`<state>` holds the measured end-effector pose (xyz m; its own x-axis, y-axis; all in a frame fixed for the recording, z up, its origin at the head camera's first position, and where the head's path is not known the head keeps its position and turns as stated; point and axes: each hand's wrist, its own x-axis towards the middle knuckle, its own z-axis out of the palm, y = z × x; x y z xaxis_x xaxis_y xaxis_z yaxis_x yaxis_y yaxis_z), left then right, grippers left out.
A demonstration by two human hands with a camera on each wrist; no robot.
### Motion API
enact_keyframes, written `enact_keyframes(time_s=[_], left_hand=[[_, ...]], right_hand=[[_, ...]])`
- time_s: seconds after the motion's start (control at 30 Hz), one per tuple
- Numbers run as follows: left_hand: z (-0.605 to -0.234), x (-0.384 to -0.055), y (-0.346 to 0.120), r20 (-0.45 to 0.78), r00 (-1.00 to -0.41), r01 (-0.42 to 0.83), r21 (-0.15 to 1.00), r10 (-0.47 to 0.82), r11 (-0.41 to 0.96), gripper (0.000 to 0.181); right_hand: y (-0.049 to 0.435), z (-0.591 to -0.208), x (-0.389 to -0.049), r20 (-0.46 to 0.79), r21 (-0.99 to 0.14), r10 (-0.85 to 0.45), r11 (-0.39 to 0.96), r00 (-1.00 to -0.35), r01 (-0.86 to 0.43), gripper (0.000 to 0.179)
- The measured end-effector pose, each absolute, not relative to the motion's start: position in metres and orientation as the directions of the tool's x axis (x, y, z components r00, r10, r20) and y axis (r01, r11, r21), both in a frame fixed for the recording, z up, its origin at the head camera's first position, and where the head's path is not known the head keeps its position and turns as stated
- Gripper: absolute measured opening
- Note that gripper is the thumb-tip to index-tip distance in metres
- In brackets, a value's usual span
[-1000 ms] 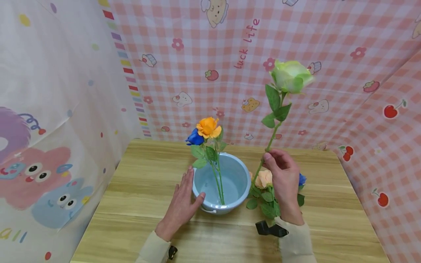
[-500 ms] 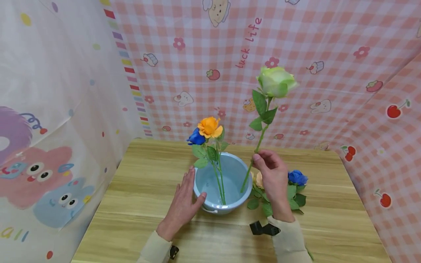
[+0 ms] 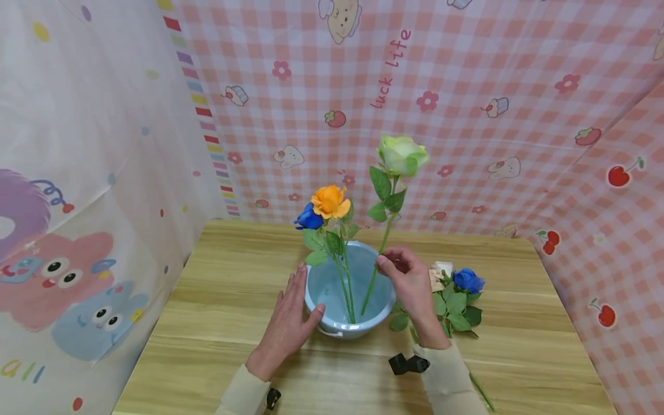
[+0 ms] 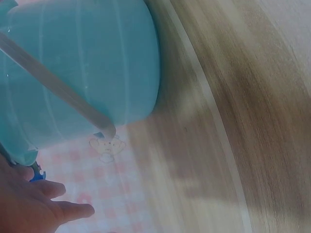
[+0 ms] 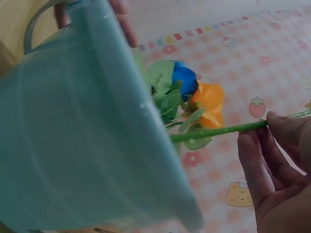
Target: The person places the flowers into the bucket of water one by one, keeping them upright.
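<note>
My right hand [image 3: 412, 285] pinches the green stem of a pale green-white rose [image 3: 402, 157] between thumb and fingers. The stem's lower end is inside a light blue bucket [image 3: 317, 302]; I cannot tell whether it touches the bottom. An orange rose [image 3: 330, 202] and a blue rose [image 3: 309, 217] lean in the bucket toward the back left. Against the bucket's left rim rests my left hand [image 3: 287, 317], fingers straight. In the right wrist view the rose stem [image 5: 218, 131] runs from the fingers past the bucket rim.
Right of the bucket, another blue rose [image 3: 469, 280] and a peach flower [image 3: 436, 280] lie on the wooden table [image 3: 218, 311], partly hidden by my right hand. A loose stem [image 3: 482, 392] shows near the right sleeve. A checked cloth [image 3: 259, 144] hangs behind.
My right hand has moved left and slightly down with the pale green rose, bringing its stem from beside the bucket to inside it. The left hand has stayed at the rim.
</note>
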<state>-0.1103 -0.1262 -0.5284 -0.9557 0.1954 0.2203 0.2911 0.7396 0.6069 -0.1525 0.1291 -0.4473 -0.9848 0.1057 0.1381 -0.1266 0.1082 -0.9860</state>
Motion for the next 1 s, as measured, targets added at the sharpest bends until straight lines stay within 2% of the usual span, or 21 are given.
enact_keyframes(time_s=[0.13, 0.4, 0.7, 1.0], left_hand=[[-0.527, -0.11, -0.126, 0.215, -0.956, 0.289, 0.61, 0.197, 0.738, 0.088], [-0.527, -0.11, -0.125, 0.214, -0.957, 0.287, 0.611, 0.195, 0.738, 0.088], [-0.527, -0.11, -0.125, 0.22, -0.956, 0.289, 0.611, 0.193, 0.737, 0.088], [-0.527, -0.11, -0.125, 0.219, -0.956, 0.288, 0.612, 0.192, 0.737, 0.088]], right_hand=[[0.128, -0.454, -0.156, 0.099, -0.985, 0.068, 0.15, -0.993, -0.088, 0.013], [0.124, -0.461, -0.162, 0.12, -0.952, -0.004, 0.285, -0.993, -0.116, 0.011], [0.117, -0.464, -0.166, 0.162, -0.845, -0.054, 0.508, -0.985, -0.167, 0.01], [0.114, -0.466, -0.173, 0.138, -0.774, -0.098, 0.611, -0.986, -0.169, 0.008]])
